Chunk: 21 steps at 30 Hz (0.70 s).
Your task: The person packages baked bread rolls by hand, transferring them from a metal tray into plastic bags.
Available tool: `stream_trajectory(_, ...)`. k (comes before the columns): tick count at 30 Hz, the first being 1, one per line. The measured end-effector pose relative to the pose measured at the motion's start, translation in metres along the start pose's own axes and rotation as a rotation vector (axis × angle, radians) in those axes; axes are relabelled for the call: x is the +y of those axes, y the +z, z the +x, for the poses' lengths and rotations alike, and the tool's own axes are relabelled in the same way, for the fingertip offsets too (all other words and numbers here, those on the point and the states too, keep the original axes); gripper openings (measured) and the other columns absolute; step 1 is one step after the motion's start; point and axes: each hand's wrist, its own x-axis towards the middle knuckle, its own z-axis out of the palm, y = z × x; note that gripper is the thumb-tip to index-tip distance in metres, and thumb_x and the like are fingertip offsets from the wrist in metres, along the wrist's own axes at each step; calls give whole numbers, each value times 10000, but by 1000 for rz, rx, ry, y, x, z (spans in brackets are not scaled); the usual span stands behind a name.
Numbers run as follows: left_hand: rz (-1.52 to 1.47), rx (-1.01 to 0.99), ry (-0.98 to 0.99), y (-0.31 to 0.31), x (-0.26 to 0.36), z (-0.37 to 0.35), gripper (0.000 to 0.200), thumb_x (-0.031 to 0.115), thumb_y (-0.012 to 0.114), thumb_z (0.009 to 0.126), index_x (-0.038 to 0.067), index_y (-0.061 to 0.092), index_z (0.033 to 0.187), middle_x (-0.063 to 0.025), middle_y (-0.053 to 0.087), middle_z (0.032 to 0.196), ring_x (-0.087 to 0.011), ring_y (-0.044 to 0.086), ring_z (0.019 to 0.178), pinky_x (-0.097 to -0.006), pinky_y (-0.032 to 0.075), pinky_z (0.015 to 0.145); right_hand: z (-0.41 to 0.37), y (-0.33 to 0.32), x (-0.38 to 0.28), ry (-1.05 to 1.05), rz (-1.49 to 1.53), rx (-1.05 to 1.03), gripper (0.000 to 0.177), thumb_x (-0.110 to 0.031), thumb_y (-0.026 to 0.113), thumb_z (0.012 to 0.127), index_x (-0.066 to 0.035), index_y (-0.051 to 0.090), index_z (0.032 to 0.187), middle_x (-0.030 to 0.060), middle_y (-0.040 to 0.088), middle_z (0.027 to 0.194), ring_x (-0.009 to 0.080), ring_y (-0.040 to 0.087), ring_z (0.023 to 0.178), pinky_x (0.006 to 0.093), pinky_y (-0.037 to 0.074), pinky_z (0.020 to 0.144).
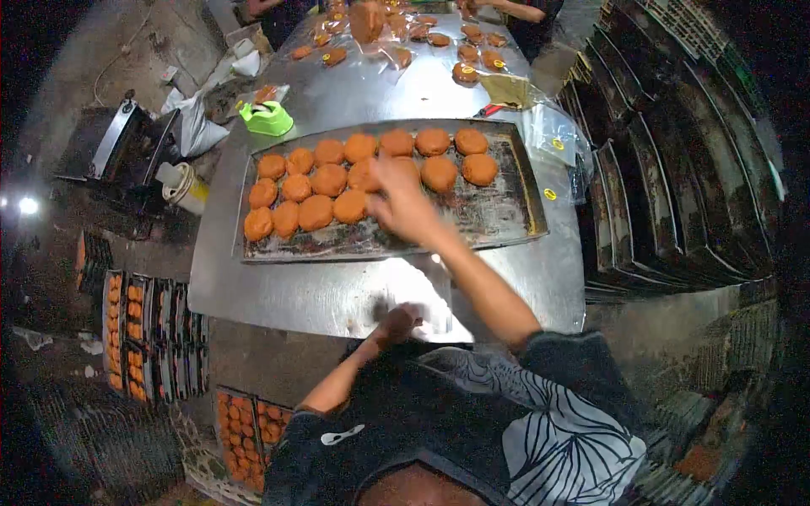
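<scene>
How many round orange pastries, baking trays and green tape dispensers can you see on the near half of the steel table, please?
Round orange pastries: 17 in view; the right hand may hide more
Baking tray: 1
Green tape dispenser: 1
Total: 19

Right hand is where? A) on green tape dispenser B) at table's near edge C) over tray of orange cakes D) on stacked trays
C: the right hand reaches over the orange cakes on the tray; the left hand is the one at the table edge.
</scene>
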Motion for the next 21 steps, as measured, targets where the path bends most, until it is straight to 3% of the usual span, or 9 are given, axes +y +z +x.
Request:
stream_trajectory(2,-225,13,55,-18,-5,-4,208,197,522,789,-5,543,835,-149,557,803,-290,534,772,-386,421,671,-72,-24,-27,571,190,-673,305,-164,531,783,-21,527,1052,164,564,978,268,552,891,333,422,816)
stream_trajectory(4,-523,22,-99,-34,-5,-1,270,238,494,825,-4,556,928,-142,578,861,-253,555,803,-354,431,719,-135,-48,-49,617,603,-786,225,-166,544,791,-33,573,971,96,597,841,179,563,738,318,453,700)
stream_trajectory(5,-585,3,-347,-68,30,1,326,278,501,832,-2,546,991,-130,582,934,-208,554,842,-322,428,750,-184,-32,-30,334,582,-719,217,-139,563,782,-34,570,972,97,598,870,162,556,715,314,452,687)
stream_trajectory(10,-780,-4,-318,-79,72,25,304,269,526,821,0,565,956,-106,602,886,-148,558,774,-275,440,711,-208,-31,-29,686,491,-368,169,-150,531,811,-18,520,916,126,579,726,181,557,601,312,436,527)
stream_trajectory(14,-698,42,43,-66,68,37,259,239,590,758,-18,601,736,-53,600,645,-92,554,596,-240,439,558,-240,-19,-52,930,61,-76,172,-165,467,851,5,457,828,143,545,580,205,549,521,309,421,464)
stream_trajectory(16,-970,-32,-304,-66,76,34,265,257,601,741,-1,599,678,-71,581,620,-128,554,568,-262,433,533,-231,-12,-53,998,24,-113,227,-203,428,870,-1,433,768,140,538,543,206,546,491,304,424,456)
stream_trajectory(18,-447,544,92,-87,84,44,204,193,577,748,-7,567,709,-103,517,608,-171,530,596,-286,412,557,-214,-2,-32,1162,663,-123,251,-250,401,878,-3,444,885,131,563,700,209,552,535,311,446,478)
stream_trajectory(20,-465,442,132,-120,100,36,68,120,605,698,52,606,705,-88,543,687,-221,505,646,-293,395,566,-181,9,-7,1440,1814,453,357,-312,394,879,-3,439,1054,134,561,948,209,572,677,309,482,575)
stream_trajectory(21,-481,482,46,-128,88,32,81,106,599,701,43,600,751,-81,548,731,-199,507,671,-292,390,585,-138,15,-17,1297,1507,536,426,-349,400,868,-22,387,1141,137,492,1071,209,541,805,310,464,668)
